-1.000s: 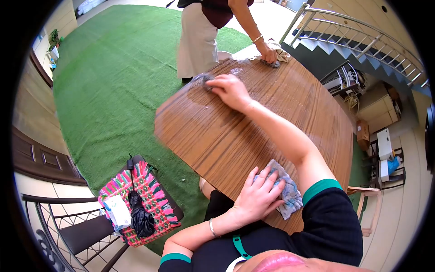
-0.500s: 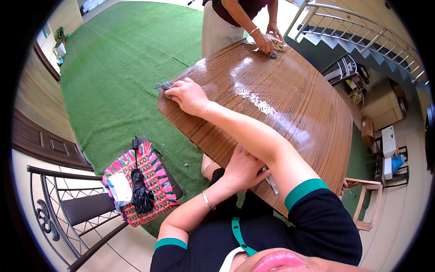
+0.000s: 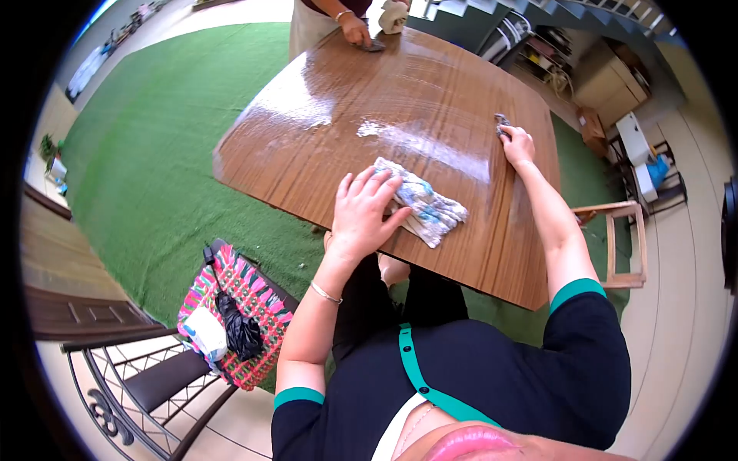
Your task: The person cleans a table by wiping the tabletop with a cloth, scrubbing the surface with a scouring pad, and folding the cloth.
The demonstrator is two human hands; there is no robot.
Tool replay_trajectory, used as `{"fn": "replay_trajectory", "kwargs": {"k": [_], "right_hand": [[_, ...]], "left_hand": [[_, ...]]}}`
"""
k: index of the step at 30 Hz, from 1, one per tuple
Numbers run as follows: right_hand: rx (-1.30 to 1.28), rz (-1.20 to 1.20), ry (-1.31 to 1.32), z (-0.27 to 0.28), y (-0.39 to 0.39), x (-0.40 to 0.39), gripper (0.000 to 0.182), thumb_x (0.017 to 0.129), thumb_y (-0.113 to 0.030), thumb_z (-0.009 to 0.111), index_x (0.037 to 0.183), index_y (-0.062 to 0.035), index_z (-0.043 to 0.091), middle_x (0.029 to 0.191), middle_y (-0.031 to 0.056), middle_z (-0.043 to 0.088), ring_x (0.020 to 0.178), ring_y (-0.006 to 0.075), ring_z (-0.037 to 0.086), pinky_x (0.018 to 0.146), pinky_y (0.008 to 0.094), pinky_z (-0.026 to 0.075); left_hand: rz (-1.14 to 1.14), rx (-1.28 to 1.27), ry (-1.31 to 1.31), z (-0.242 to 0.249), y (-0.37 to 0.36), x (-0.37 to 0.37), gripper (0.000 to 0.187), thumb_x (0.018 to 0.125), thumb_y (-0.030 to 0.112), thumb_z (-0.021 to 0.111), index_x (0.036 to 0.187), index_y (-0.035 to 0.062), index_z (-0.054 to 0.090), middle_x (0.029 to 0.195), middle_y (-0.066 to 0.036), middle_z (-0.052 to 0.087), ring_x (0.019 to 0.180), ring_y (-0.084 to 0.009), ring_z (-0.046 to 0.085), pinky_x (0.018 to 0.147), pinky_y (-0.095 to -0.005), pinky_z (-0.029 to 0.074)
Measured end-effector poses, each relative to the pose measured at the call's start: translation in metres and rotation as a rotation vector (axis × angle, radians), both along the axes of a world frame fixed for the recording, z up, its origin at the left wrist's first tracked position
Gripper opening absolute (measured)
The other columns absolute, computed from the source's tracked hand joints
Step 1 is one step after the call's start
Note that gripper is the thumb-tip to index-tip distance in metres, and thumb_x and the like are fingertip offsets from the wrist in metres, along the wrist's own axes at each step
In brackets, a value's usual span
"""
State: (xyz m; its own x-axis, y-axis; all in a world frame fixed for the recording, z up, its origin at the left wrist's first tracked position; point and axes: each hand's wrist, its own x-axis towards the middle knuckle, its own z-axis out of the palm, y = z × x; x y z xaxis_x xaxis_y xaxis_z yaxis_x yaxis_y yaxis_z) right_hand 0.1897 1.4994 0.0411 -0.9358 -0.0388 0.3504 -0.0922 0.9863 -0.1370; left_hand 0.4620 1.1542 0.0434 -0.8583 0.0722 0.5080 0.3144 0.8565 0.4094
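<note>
My right hand point(image 3: 519, 146) is closed on a grey scouring pad point(image 3: 502, 121), pressed to the wooden tabletop point(image 3: 323, 165) near its right side. Only the pad's far end shows past my fingers. Over the near edge, my left hand point(image 3: 363, 211) has its fingers spread and stretched out, the tips touching the left side of a folded white cloth point(image 3: 430, 211) with blue and grey patches. The cloth lies on the table close to my body. Shiny wet streaks cover much of the tabletop.
Across the table a person's hand point(image 3: 354, 31) presses another grey pad point(image 3: 373, 46), and a pale cloth point(image 3: 393, 17) is beside it. A chair point(image 3: 165, 376) and a woven mat point(image 3: 257, 307) with a black bag are at left. A wooden frame point(image 3: 611, 246) stands at right.
My right hand has swept the pad from the table's left corner to its right side. My left hand has come up beside the white cloth, which now shows fully. The view has shifted.
</note>
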Motion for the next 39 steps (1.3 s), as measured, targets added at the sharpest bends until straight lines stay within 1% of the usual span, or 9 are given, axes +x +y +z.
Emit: {"fn": "replay_trajectory", "kwargs": {"k": [5, 6, 14, 16, 19, 23, 30, 33, 39], "right_hand": [[0.009, -0.235, -0.073, 0.005, 0.071, 0.030, 0.025, 0.087, -0.030, 0.070, 0.112, -0.0264, 0.075, 0.108, 0.0086, 0.072, 0.102, 0.0299, 0.068, 0.091, 0.0405, 0.054], [0.025, -0.110, 0.044, -0.006, 0.059, 0.027, 0.024, 0.086, -0.029, 0.070, 0.109, -0.0235, 0.076, 0.104, 0.0096, 0.073, 0.097, 0.0310, 0.069, 0.088, 0.0417, 0.055], [-0.160, 0.709, -0.044, 0.002, -0.256, 0.103, 0.023, 0.083, -0.026, 0.069, 0.105, -0.0257, 0.077, 0.104, 0.0051, 0.070, 0.107, 0.0278, 0.062, 0.091, 0.0388, 0.051], [-0.015, 0.790, -0.061, 0.009, -0.294, 0.114, 0.024, 0.083, -0.027, 0.070, 0.106, -0.0251, 0.077, 0.108, 0.0047, 0.070, 0.109, 0.0274, 0.063, 0.092, 0.0383, 0.052], [-0.213, 0.912, -0.274, 0.019, -0.268, 0.089, 0.028, 0.083, -0.028, 0.073, 0.111, -0.0248, 0.076, 0.111, 0.0054, 0.070, 0.110, 0.0289, 0.063, 0.095, 0.0413, 0.050], [-0.151, 0.414, -0.198, 0.017, -0.161, 0.048, 0.025, 0.091, -0.030, 0.070, 0.115, -0.0255, 0.074, 0.112, 0.0023, 0.068, 0.110, 0.0220, 0.062, 0.093, 0.0367, 0.053], [-0.186, -0.343, -0.031, 0.002, 0.122, 0.028, 0.023, 0.085, -0.028, 0.074, 0.108, -0.0258, 0.076, 0.118, 0.0059, 0.063, 0.107, 0.0261, 0.065, 0.090, 0.0404, 0.054], [-0.112, -0.344, 0.023, -0.008, 0.127, 0.034, 0.022, 0.084, -0.027, 0.074, 0.106, -0.0230, 0.076, 0.112, 0.0068, 0.066, 0.105, 0.0275, 0.066, 0.089, 0.0410, 0.054], [-0.233, 0.462, 0.030, -0.003, -0.069, 0.072, 0.017, 0.086, -0.019, 0.070, 0.102, -0.0168, 0.077, 0.103, 0.0096, 0.069, 0.099, 0.0280, 0.063, 0.089, 0.0415, 0.052]], "left_hand": [[0.011, -0.019, 0.023, 0.003, 0.005, -0.001, 0.053, 0.086, 0.045, 0.070, 0.127, 0.0118, 0.063, 0.133, -0.010, 0.061, 0.133, -0.0309, 0.048, 0.115, -0.0518, 0.029], [0.004, -0.013, 0.035, 0.004, 0.005, -0.002, 0.053, 0.084, 0.045, 0.072, 0.125, 0.0115, 0.065, 0.132, -0.011, 0.062, 0.131, -0.0314, 0.049, 0.115, -0.0522, 0.030], [0.017, -0.094, 0.035, 0.007, 0.009, -0.001, 0.048, 0.086, 0.038, 0.072, 0.123, 0.0086, 0.063, 0.128, -0.011, 0.064, 0.128, -0.0294, 0.052, 0.113, -0.0475, 0.031], [0.027, -0.071, -0.007, 0.010, 0.007, 0.000, 0.047, 0.086, 0.037, 0.071, 0.122, 0.0083, 0.064, 0.128, -0.010, 0.064, 0.128, -0.0289, 0.053, 0.113, -0.0470, 0.032], [0.030, -0.060, -0.045, 0.005, 0.004, 0.000, 0.046, 0.086, 0.038, 0.071, 0.121, 0.0097, 0.064, 0.128, -0.008, 0.064, 0.129, -0.0277, 0.052, 0.114, -0.0483, 0.030], [0.030, -0.060, -0.033, -0.001, 0.002, -0.002, 0.045, 0.086, 0.038, 0.071, 0.121, 0.0117, 0.064, 0.129, -0.007, 0.064, 0.131, -0.0272, 0.052, 0.114, -0.0498, 0.029], [0.011, -0.054, 0.024, 0.006, 0.008, -0.005, 0.041, 0.084, 0.030, 0.074, 0.117, 0.0076, 0.066, 0.124, -0.011, 0.066, 0.125, -0.0317, 0.054, 0.108, -0.0447, 0.037], [0.008, -0.046, 0.028, 0.006, 0.010, -0.006, 0.039, 0.083, 0.028, 0.074, 0.116, 0.0069, 0.066, 0.123, -0.011, 0.065, 0.123, -0.0323, 0.055, 0.106, -0.0446, 0.039], [0.005, -0.047, 0.117, 0.006, 0.010, -0.005, 0.032, 0.080, 0.023, 0.077, 0.104, 0.0054, 0.064, 0.109, -0.014, 0.065, 0.110, -0.0341, 0.057, 0.098, -0.0450, 0.042]]}}
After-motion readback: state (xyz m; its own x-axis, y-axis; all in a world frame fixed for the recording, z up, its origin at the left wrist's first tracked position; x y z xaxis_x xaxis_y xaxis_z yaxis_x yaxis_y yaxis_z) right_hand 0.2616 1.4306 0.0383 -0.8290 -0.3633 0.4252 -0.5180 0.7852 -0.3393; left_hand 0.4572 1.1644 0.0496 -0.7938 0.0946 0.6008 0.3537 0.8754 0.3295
